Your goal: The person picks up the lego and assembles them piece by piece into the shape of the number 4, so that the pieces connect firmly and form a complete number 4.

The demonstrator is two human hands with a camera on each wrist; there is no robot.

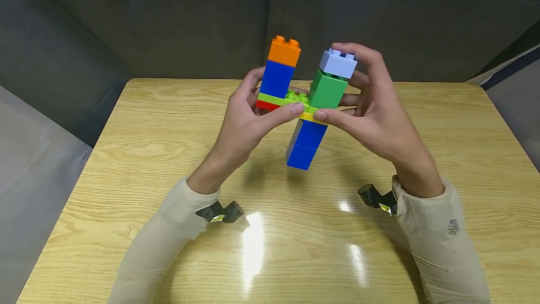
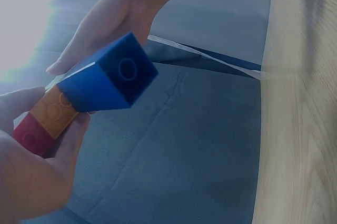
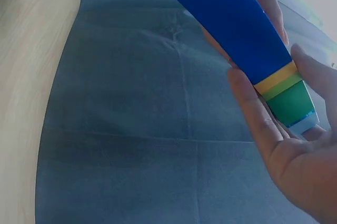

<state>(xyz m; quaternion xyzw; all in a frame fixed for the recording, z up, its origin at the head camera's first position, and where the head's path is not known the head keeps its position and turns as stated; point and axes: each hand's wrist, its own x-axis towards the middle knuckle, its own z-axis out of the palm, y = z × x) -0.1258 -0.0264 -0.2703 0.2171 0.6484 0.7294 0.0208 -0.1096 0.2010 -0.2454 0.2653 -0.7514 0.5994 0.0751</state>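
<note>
Both hands hold one toy building-block structure above the table. My left hand grips its left part, thumb along the lime-green plate. Over that plate stand a dark blue block and an orange block; a red plate lies beneath. My right hand holds the right part, thumb near the yellow plate and index finger on top of the light blue block. Between that block and the green block a narrow gap shows. Blue blocks hang below the yellow plate.
A wooden table lies under the hands. Dark grey cloth rises behind it, and lighter panels stand at the sides. A small black camera mount sits on each sleeve cuff.
</note>
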